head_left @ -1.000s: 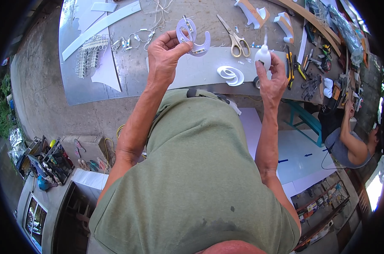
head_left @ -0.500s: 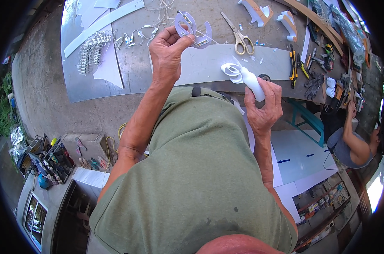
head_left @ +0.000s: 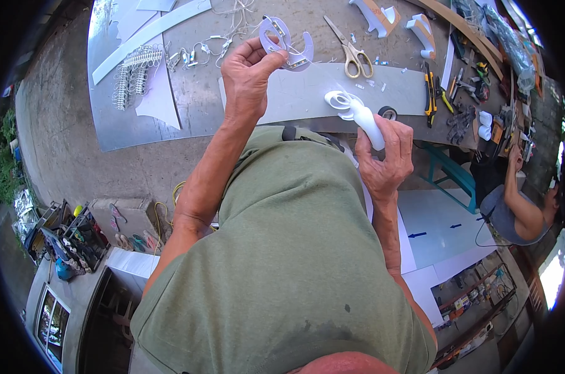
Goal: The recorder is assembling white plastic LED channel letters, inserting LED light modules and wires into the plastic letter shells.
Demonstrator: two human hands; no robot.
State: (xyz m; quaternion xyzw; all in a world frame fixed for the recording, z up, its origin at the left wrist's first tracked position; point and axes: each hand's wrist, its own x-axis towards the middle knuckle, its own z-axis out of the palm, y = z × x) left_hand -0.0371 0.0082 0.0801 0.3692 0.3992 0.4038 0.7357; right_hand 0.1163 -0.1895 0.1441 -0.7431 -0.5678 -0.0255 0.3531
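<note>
Hands [head_left: 248, 75] on curved white piece [head_left: 287, 45]

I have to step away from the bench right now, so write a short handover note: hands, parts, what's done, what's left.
Left hand: pinches the curved white cut-out piece with small metal clips, held up over the grey workbench.
Right hand: grips the white squeeze bottle, nozzle pointing toward the piece, not touching it.
Nearby: white coiled strip, yellow-handled scissors.
Done: clips appear fitted.
Left: probably applying from the bottle; no bead visible yet.

Grey workbench [head_left: 245, 93] carries scissors [head_left: 351, 53], white sheet [head_left: 307, 93], pliers [head_left: 429, 93].
</note>
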